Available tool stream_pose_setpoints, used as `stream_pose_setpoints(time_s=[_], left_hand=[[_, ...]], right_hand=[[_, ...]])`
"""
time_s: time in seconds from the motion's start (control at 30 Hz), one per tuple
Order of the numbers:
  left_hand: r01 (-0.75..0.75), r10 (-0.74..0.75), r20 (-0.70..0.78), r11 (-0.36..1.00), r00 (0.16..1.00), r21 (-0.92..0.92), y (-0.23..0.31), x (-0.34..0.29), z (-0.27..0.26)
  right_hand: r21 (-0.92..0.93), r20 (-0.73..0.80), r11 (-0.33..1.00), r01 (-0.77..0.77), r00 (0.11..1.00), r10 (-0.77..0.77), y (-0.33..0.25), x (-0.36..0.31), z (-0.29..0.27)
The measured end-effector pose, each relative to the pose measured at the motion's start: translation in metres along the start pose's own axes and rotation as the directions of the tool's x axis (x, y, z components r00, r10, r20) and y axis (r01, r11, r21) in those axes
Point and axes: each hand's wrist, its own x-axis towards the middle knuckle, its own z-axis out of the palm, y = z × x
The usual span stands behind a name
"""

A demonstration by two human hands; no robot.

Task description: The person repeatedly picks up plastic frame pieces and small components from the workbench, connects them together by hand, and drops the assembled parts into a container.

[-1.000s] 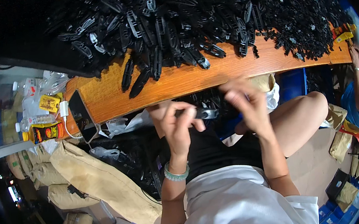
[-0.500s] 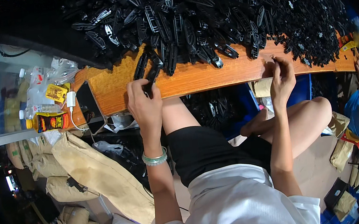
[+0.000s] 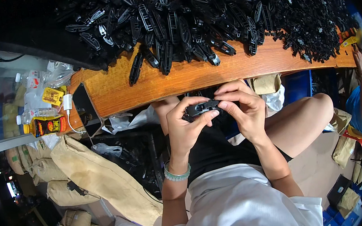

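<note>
My left hand [image 3: 185, 122] is closed round a long black plastic part [image 3: 198, 108], held in front of the table's near edge above my lap. The part has a hollow, slotted body and lies roughly level. Thumb and fingers of my right hand [image 3: 246, 109] pinch at its right end. A small black piece appears to be between those fingertips, mostly hidden by them. On the table, the nearest loose long black part [image 3: 136, 68] lies apart from the large heap of similar parts [image 3: 173, 25].
Small black pieces [image 3: 307, 26] are heaped at the right of the wooden table [image 3: 161, 84]. A phone [image 3: 87, 110], a white charger [image 3: 67, 101] and bottles [image 3: 48, 124] are at the left. Below stands a dark bin [image 3: 137, 160]. Another person's arm [image 3: 361, 69] shows far right.
My left hand has taken a long black part off the table and drawn it toward me. My right hand has moved left from the small-piece heap to meet it.
</note>
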Motion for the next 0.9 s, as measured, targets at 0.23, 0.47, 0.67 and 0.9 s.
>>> stream_pose_setpoints(time_s=[0.23, 0.47, 0.67, 0.9], left_hand=[[0.031, -0.031, 0.026, 0.999, 0.999, 0.012, 0.002, 0.000, 0.001], [0.085, -0.083, 0.050, 0.995, 0.995, -0.041, 0.000, 0.000, 0.002], [-0.095, 0.096, 0.002, 0.986, 0.995, 0.137, -0.008, 0.003, 0.008], [0.044, -0.057, 0.152, 0.995, 0.987, 0.087, -0.026, 0.008, 0.011]], right_hand=[[-0.150, -0.065, 0.984, 0.099, 0.992, -0.109, 0.001, -0.004, 0.000], [-0.352, 0.018, 0.903, 0.246, 0.966, -0.257, 0.004, -0.001, -0.008], [-0.007, 0.001, 0.985, -0.173, 0.985, 0.173, 0.003, -0.006, -0.011], [-0.126, 0.044, 0.958, -0.256, 0.964, 0.264, 0.007, -0.009, -0.036]])
